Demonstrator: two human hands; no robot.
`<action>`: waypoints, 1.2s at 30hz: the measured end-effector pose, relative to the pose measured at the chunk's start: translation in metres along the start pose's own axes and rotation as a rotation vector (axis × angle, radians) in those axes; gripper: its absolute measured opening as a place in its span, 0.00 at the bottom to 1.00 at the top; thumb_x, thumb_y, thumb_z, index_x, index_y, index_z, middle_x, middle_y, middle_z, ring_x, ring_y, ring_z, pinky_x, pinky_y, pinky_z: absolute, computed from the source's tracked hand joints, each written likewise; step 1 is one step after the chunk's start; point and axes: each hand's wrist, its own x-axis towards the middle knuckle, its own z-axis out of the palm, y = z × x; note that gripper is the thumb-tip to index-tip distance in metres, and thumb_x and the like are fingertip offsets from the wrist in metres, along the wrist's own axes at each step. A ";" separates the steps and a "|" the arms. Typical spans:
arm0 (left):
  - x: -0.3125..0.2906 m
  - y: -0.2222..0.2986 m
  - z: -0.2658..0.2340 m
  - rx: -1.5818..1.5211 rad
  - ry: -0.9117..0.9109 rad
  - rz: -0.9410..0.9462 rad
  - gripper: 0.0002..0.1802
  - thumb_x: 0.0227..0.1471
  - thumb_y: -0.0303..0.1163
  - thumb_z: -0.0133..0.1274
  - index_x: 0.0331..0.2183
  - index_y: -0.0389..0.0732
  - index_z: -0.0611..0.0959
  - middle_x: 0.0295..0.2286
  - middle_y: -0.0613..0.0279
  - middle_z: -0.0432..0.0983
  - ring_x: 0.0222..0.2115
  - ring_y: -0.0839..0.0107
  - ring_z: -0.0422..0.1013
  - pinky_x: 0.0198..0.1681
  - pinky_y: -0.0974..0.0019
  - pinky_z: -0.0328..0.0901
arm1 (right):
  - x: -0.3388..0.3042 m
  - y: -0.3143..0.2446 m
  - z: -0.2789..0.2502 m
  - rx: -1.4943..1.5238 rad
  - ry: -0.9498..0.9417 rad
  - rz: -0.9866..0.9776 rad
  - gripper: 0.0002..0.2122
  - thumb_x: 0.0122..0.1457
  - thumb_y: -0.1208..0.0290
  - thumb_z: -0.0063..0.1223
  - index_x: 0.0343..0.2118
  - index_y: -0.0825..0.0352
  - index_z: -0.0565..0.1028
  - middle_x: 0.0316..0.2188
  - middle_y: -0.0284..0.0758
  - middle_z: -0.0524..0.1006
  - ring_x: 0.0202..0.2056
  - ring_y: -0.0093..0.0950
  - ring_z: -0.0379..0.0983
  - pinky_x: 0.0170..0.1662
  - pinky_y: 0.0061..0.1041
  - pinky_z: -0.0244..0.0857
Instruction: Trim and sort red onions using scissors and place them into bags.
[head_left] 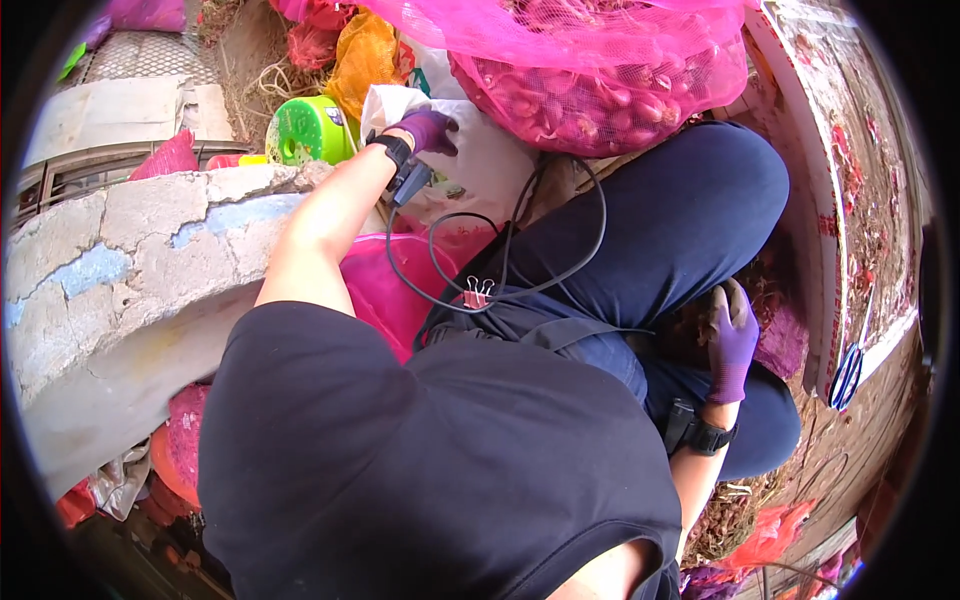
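My left hand [428,132], in a purple glove, is stretched forward over a white sack [490,150]. Its fingers are curved and slightly apart, and nothing shows between them; whether it touches the sack I cannot tell. My right hand [734,340], also in a purple glove with dirty fingertips, lies by my bent right leg, fingers extended and holding nothing visible. In front of my knee rests a big pink mesh bag [600,90] full of small reddish-purple bulbs that look like shallots. A dark cable [600,235] with a binder clip [477,291] loops across my lap.
A green round container [308,130] and an orange mesh bag [362,65] stand beyond the cracked concrete ledge [130,260] on the left. Blue-handled scissors [847,377] hang by the white board edge [825,230] at right. Pink plastic [385,285] lies beside my lap.
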 end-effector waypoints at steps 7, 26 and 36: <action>0.007 -0.046 0.094 -0.190 -0.268 0.025 0.29 0.43 0.59 0.49 0.41 0.49 0.80 0.41 0.57 0.75 0.41 0.62 0.72 0.46 0.61 0.63 | 0.002 0.009 -0.003 -0.007 0.015 0.023 0.14 0.56 0.69 0.45 0.41 0.72 0.72 0.36 0.47 0.75 0.39 0.39 0.73 0.44 0.29 0.63; -0.071 0.080 -0.108 -0.059 -0.176 0.621 0.19 0.57 0.43 0.41 0.41 0.40 0.78 0.37 0.56 0.76 0.40 0.63 0.70 0.46 0.64 0.62 | -0.021 -0.025 -0.042 0.076 0.230 -0.289 0.09 0.53 0.71 0.48 0.36 0.68 0.73 0.27 0.45 0.75 0.30 0.40 0.74 0.34 0.31 0.66; -0.191 0.324 -0.254 -0.431 0.001 1.298 0.19 0.57 0.39 0.44 0.43 0.35 0.76 0.41 0.56 0.74 0.44 0.69 0.69 0.49 0.67 0.60 | -0.041 -0.080 -0.154 0.247 0.445 -0.460 0.10 0.53 0.75 0.46 0.36 0.70 0.74 0.23 0.36 0.77 0.27 0.23 0.74 0.33 0.20 0.66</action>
